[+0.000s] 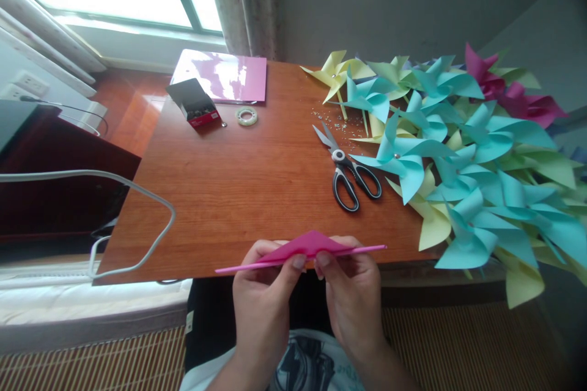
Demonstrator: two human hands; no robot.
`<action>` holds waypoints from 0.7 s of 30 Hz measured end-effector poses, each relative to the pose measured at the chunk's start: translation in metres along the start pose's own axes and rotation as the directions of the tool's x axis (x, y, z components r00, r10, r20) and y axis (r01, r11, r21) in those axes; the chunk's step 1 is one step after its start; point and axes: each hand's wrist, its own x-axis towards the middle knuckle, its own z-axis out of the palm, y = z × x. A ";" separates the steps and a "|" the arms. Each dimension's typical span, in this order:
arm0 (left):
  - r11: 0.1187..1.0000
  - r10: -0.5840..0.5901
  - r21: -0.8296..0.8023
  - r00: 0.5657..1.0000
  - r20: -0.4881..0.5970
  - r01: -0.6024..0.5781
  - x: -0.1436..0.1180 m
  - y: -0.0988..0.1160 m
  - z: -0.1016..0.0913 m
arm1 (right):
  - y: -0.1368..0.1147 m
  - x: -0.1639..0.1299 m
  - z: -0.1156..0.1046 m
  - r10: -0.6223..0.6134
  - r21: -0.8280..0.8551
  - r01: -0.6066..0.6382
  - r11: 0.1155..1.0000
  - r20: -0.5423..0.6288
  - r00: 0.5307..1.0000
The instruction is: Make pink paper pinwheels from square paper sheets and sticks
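My left hand point(263, 293) and my right hand point(351, 284) both pinch a folded pink sheet of paper point(305, 245) at the near edge of the wooden table point(238, 177). The sheet is seen almost edge-on, with a triangular fold rising in its middle. Black-handled scissors point(348, 171) lie shut on the table, beyond my right hand.
A large heap of paper pinwheels point(468, 146), blue, yellow, green and magenta, covers the table's right side. At the far left lie a stack of pink paper point(222, 75), a small dark box point(192, 102) and a tape roll point(246, 115). A white cable point(151, 195) loops at left.
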 end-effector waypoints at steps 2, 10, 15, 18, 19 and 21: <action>1.000 0.012 0.001 1.000 0.009 -0.012 -0.002 0.000 -0.001 | 0.000 0.002 0.000 0.020 0.003 -0.020 1.000 -0.039 0.999; 0.999 0.049 0.015 0.997 0.056 -0.050 -0.001 -0.003 -0.005 | -0.001 0.004 -0.001 0.039 0.049 -0.041 0.998 0.046 0.998; 1.000 0.021 0.012 0.999 0.033 -0.021 0.002 0.001 -0.001 | -0.003 0.001 -0.002 0.007 0.037 -0.010 0.999 0.090 0.996; 0.999 0.045 0.007 0.995 0.094 -0.045 0.001 0.003 0.000 | -0.002 0.002 -0.003 -0.002 0.027 0.000 1.000 0.064 0.998; 0.998 0.056 0.005 0.992 0.112 -0.057 0.000 0.003 0.000 | -0.002 0.003 -0.003 0.000 0.022 -0.001 1.000 0.052 0.999; 0.997 0.070 0.010 0.988 0.141 -0.072 -0.001 0.002 -0.001 | -0.001 0.005 -0.004 0.004 0.017 -0.004 1.000 0.026 1.000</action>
